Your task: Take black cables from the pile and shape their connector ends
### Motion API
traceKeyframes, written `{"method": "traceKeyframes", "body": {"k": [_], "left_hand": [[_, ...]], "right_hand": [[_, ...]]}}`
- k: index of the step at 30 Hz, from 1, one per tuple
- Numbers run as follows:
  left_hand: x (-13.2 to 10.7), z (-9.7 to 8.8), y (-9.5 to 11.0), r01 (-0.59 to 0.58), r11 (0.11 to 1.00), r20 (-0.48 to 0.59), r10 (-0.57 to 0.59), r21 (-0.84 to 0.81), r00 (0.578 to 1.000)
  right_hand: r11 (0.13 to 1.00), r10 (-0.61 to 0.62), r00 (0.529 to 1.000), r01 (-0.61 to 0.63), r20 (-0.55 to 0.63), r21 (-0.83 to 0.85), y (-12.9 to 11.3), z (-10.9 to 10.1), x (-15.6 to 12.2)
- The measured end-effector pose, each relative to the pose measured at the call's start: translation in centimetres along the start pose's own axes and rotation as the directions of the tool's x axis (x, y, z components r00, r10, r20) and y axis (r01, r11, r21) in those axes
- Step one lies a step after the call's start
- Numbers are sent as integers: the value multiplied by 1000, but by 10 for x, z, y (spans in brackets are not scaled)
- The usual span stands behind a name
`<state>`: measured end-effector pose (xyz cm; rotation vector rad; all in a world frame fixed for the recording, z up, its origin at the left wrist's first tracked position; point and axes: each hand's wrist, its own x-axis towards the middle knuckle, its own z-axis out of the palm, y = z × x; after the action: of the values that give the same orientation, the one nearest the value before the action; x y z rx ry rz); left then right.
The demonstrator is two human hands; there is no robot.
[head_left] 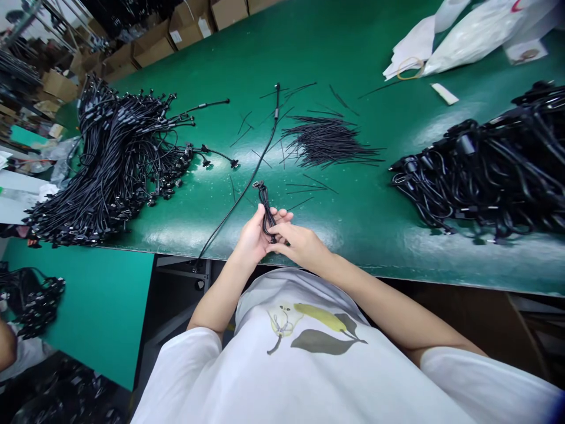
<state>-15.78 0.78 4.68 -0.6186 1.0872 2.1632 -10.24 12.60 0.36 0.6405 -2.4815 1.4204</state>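
Near the table's front edge, my left hand (pixel 253 237) is closed around a folded black cable (pixel 265 206) with a connector at its upper end. My right hand (pixel 298 240) grips the lower end of the same cable, its thumb and fingers pinched there. Part of the bundle is hidden by my fingers. Just beyond, a single uncoiled black cable (pixel 251 175) lies slantwise, one end hanging over the table edge. A pile of thin black ties (pixel 326 140) rests ahead and to the right, with several loose ones scattered about it.
A large heap of black cables (pixel 119 159) covers the left of the green table (pixel 353 218). Bundled cables (pixel 485 171) are piled at the right. White plastic bags (pixel 472 41) lie at the far right, cardboard boxes (pixel 152 44) at the back left. Another person's arm (pixel 6 344) shows lower left.
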Motion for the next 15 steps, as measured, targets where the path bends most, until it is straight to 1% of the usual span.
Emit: {"method": "traceKeyframes", "body": {"k": [2, 4, 7, 10, 12, 13, 15], "left_hand": [[3, 0, 5, -40, 999, -13, 40, -5, 999], [5, 1, 7, -79, 997, 8, 80, -24, 997], [5, 3, 2, -101, 992, 36, 104, -73, 994], [3, 3, -5, -119, 990, 36, 122, -72, 992], [1, 3, -7, -133, 990, 70, 136, -50, 988], [0, 2, -7, -146, 989, 95, 149, -39, 984], [-1, 2, -6, -206, 979, 135, 204, -3, 970]], "right_hand": [[1000, -3, 999, 2, 35, 3, -2, 0, 0], [1000, 5, 999, -4, 41, -8, -2, -1, 0], [1000, 21, 1000, -21, 21, -23, -2, -1, 1], [999, 38, 999, -38, 24, -27, -2, 0, -1], [998, 69, 995, -68, 65, -18, -3, -2, -2], [996, 88, 991, -90, 105, 5, -4, -5, -3], [981, 139, 974, -160, 177, 113, -4, -14, -2]]}}
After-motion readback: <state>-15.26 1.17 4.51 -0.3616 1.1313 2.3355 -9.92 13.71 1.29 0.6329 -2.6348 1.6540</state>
